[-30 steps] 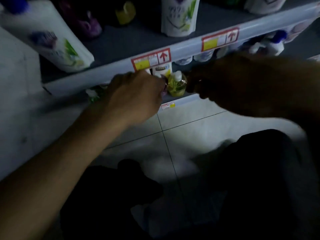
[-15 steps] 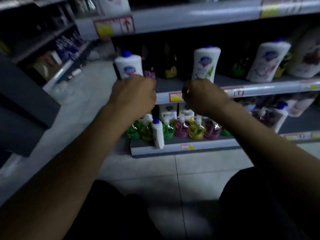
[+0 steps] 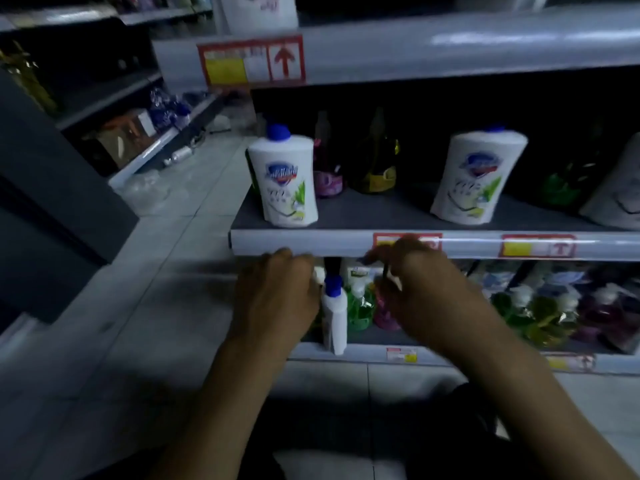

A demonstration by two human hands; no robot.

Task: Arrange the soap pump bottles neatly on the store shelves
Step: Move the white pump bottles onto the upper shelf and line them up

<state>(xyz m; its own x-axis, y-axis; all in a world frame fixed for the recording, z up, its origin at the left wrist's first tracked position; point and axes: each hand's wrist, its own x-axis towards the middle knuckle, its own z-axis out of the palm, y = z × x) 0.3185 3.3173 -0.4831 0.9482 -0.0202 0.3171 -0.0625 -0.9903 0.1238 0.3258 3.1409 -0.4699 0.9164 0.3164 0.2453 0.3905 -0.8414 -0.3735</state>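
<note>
Two hands work at the lowest shelf (image 3: 367, 353), under the lip of the middle shelf (image 3: 311, 242). The left hand (image 3: 277, 299) has its fingers curled together around something at the shelf's left end; a scrap of white shows by its knuckles, but what it grips is hidden. The right hand (image 3: 419, 299) is bent over the pink pump bottle (image 3: 382, 315), fingertips bunched near its pump; blur keeps me from telling whether they pinch it. Between the hands stands a slim white bottle with a blue cap (image 3: 335, 311), upright at the front edge, with a green pump bottle (image 3: 360, 310) just behind and to its right. More pump bottles (image 3: 540, 313), yellow and purple, crowd the shelf further right.

By my reading, the step in hand is straightening the left end of this bottom row. The next move likely calls for setting the pink and green bottles square to the edge, pumps facing one way, and deciding where the slim white bottle belongs.
</note>
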